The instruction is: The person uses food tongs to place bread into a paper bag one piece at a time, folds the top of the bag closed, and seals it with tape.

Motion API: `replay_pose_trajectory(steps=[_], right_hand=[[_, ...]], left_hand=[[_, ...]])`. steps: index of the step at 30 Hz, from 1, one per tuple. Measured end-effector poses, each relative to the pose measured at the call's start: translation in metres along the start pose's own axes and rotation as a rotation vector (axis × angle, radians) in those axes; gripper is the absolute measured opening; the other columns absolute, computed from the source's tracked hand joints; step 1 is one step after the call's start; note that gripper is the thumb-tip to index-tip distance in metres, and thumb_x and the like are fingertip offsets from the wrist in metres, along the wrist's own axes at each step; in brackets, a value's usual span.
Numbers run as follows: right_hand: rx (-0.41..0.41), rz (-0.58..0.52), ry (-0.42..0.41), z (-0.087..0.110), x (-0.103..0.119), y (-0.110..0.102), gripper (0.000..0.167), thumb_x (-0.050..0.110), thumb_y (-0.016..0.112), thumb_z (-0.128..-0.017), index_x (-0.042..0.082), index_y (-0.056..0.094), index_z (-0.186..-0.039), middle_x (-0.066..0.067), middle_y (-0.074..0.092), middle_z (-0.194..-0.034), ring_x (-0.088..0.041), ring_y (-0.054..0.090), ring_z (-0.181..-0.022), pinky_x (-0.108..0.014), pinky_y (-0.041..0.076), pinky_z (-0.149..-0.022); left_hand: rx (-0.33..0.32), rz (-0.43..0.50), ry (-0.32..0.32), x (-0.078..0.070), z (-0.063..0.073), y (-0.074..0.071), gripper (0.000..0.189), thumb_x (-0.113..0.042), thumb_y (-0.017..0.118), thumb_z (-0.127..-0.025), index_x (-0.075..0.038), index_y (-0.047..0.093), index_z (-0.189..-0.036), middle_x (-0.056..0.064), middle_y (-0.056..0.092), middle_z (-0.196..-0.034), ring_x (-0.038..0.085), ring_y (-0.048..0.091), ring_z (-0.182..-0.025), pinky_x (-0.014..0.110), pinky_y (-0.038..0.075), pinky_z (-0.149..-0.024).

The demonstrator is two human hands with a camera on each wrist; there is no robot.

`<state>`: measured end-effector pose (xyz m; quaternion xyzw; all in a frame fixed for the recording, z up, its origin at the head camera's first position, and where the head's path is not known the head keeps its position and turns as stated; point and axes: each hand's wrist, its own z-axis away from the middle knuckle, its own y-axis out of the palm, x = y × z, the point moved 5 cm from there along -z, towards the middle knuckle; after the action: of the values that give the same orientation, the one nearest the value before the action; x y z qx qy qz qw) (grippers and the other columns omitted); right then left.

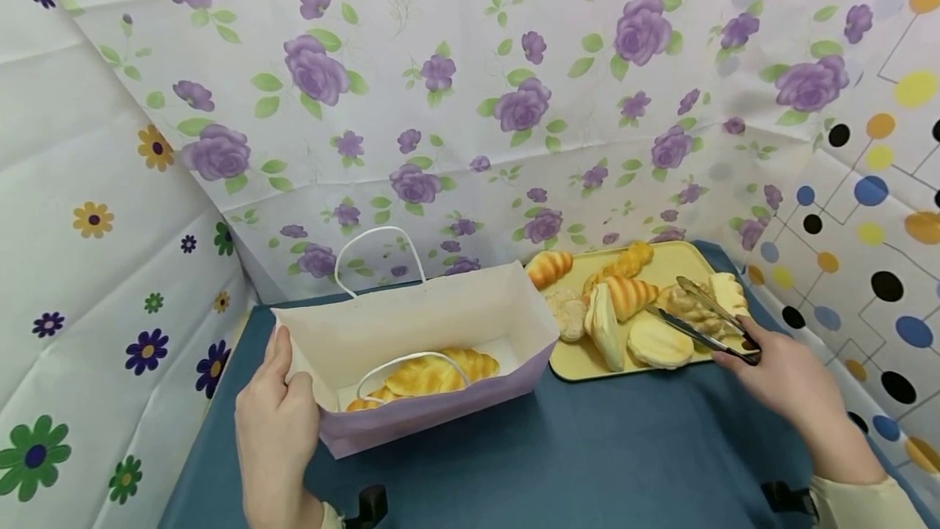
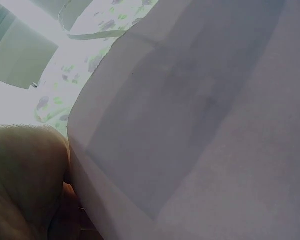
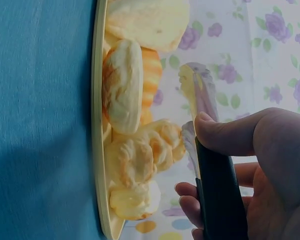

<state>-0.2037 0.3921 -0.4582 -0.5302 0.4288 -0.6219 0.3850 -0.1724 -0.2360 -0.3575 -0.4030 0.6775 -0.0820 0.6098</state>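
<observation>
left hand (image 1: 275, 431): i see its fingers pinching the left end of the purple paper bag (image 1: 441, 410), just left of the tray (image 1: 679, 258) | right hand (image 1: 793, 370): fingers curled round the tongs (image 3: 217, 190), tips parted over the tray's right half | bread (image 1: 422, 378) lies in the bag, pastries (image 1: 659, 344) on the tray

Glaring overhead lamp (image 2: 32, 19), hazy left wrist view

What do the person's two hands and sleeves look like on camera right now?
The left hand and right hand are bare, with no gloves or rings visible. The left sleeve barely shows; the right sleeve shows more. Both look pale cream. A black left wrist device and black right wrist device show; I see no cables or markings.
</observation>
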Motion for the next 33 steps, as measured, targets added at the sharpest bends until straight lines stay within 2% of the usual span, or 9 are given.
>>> replay_pose_trajectory(steps=[5, 12, 20, 21, 23, 25, 28, 31, 33], right_hand=[[-0.005, -0.004, 0.007, 0.002, -0.004, -0.002, 0.108, 0.071, 0.059, -0.099, -0.012, 0.029, -0.162, -0.038, 0.062, -0.128, -0.049, 0.067, -0.096, -0.055, 0.051, -0.067], [-0.065, -0.015, 0.031, 0.007, -0.012, -0.002, 0.108, 0.072, 0.058, -0.099, -0.011, 0.031, -0.162, -0.035, 0.067, -0.116, -0.046, 0.067, -0.089, -0.054, 0.050, -0.064], [-0.093, 0.021, 0.125, 0.013, -0.026, 0.001, 0.110, 0.073, 0.060, -0.097, -0.012, 0.030, -0.161, -0.044, 0.057, -0.131, -0.058, 0.062, -0.094, -0.059, 0.049, -0.065], [-0.085, 0.027, 0.138, 0.013, -0.027, 0.002, 0.112, 0.075, 0.059, -0.096, -0.011, 0.029, -0.162, -0.045, 0.054, -0.133, -0.060, 0.061, -0.095, -0.060, 0.049, -0.065], [-0.073, 0.039, 0.154, 0.012, -0.029, 0.004, 0.113, 0.075, 0.059, -0.096, -0.012, 0.029, -0.161, -0.049, 0.049, -0.136, -0.063, 0.059, -0.097, -0.062, 0.049, -0.066], [-0.051, 0.050, 0.173, 0.011, -0.030, 0.005, 0.113, 0.074, 0.061, -0.096, -0.012, 0.029, -0.161, -0.050, 0.045, -0.138, -0.064, 0.058, -0.099, -0.063, 0.049, -0.067], [-0.012, 0.066, 0.196, 0.007, -0.031, 0.006, 0.110, 0.071, 0.063, -0.097, -0.012, 0.030, -0.160, -0.050, 0.046, -0.138, -0.063, 0.060, -0.099, -0.062, 0.050, -0.065], [0.030, 0.079, 0.208, 0.003, -0.031, 0.008, 0.108, 0.070, 0.062, -0.097, -0.012, 0.030, -0.159, -0.049, 0.048, -0.136, -0.060, 0.062, -0.095, -0.058, 0.050, -0.062], [0.051, 0.080, 0.207, 0.001, -0.029, 0.010, 0.107, 0.071, 0.061, -0.098, -0.011, 0.030, -0.160, -0.049, 0.049, -0.135, -0.058, 0.063, -0.093, -0.055, 0.050, -0.058]], left_hand=[[0.000, 0.001, 0.003, 0.000, 0.000, -0.001, 0.057, -0.010, 0.036, -0.105, -0.008, 0.041, -0.162, 0.001, 0.038, -0.168, 0.030, 0.054, -0.069, 0.033, 0.032, -0.041], [0.015, 0.026, -0.007, 0.001, 0.000, -0.003, 0.057, -0.011, 0.035, -0.106, -0.009, 0.039, -0.163, -0.001, 0.036, -0.169, 0.049, 0.061, -0.120, 0.034, 0.032, -0.042], [0.012, 0.024, -0.003, 0.002, 0.001, -0.002, 0.057, -0.011, 0.036, -0.106, -0.008, 0.040, -0.162, 0.000, 0.036, -0.169, 0.048, 0.062, -0.119, 0.033, 0.032, -0.041], [0.010, 0.022, 0.002, 0.002, 0.001, -0.002, 0.057, -0.011, 0.036, -0.106, -0.007, 0.040, -0.162, 0.001, 0.036, -0.169, 0.048, 0.058, -0.129, 0.033, 0.032, -0.042], [0.006, 0.017, 0.003, 0.002, 0.001, -0.003, 0.057, -0.011, 0.036, -0.106, -0.007, 0.041, -0.162, 0.001, 0.037, -0.168, 0.047, 0.065, -0.103, 0.033, 0.031, -0.041], [0.006, 0.013, 0.003, 0.003, 0.001, -0.003, 0.057, -0.011, 0.036, -0.105, -0.007, 0.041, -0.162, 0.002, 0.037, -0.168, 0.046, 0.065, -0.101, 0.034, 0.031, -0.041], [0.006, 0.007, 0.000, 0.003, 0.001, -0.003, 0.057, -0.011, 0.036, -0.105, -0.007, 0.042, -0.162, 0.002, 0.038, -0.168, 0.046, 0.066, -0.107, 0.035, 0.032, -0.044], [0.004, 0.008, 0.008, 0.003, -0.001, -0.004, 0.057, -0.011, 0.037, -0.105, -0.007, 0.042, -0.161, 0.002, 0.038, -0.168, 0.044, 0.049, -0.144, 0.036, 0.032, -0.047], [-0.001, 0.011, 0.020, 0.003, -0.003, -0.005, 0.056, -0.011, 0.037, -0.105, -0.007, 0.043, -0.161, 0.002, 0.039, -0.167, 0.042, 0.046, -0.146, 0.036, 0.032, -0.047]])
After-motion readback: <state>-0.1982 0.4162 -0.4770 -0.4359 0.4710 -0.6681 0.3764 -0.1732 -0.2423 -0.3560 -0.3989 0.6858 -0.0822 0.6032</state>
